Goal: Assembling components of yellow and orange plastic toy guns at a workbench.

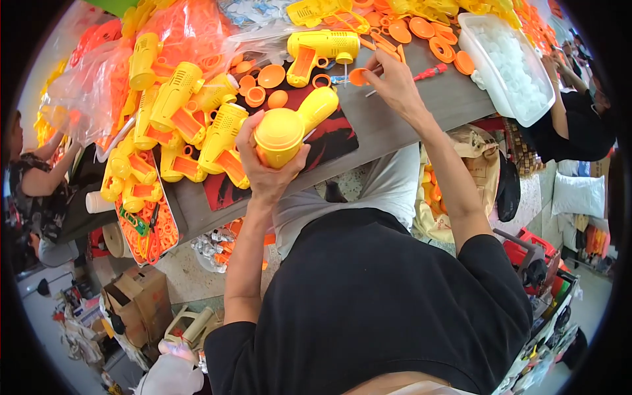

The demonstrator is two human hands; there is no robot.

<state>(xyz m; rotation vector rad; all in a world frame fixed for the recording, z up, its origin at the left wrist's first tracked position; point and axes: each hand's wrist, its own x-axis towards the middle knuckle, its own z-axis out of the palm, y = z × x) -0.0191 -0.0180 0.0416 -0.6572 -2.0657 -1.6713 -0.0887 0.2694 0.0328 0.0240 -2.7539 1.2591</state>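
Note:
My left hand (263, 172) is closed around a yellow plastic toy gun (282, 131), its round end turned up toward me and its handle pointing away to the right. My right hand (396, 87) pinches a small orange disc (357, 77) above the table, just beyond the mat. Close to those fingers lies another yellow toy gun (322, 45) with an orange panel in its grip. Orange round caps (270, 76) and an orange ball (278, 99) sit past the held gun. Several more yellow toy guns (176, 99) are piled to the left.
A red-and-black mat (336, 135) covers part of the grey table (454, 99). A red-handled screwdriver (431, 72) lies to the right, near a white tub (538, 113) of clear pieces. At left stands a tray (172, 227) of orange parts. Other people work at both sides.

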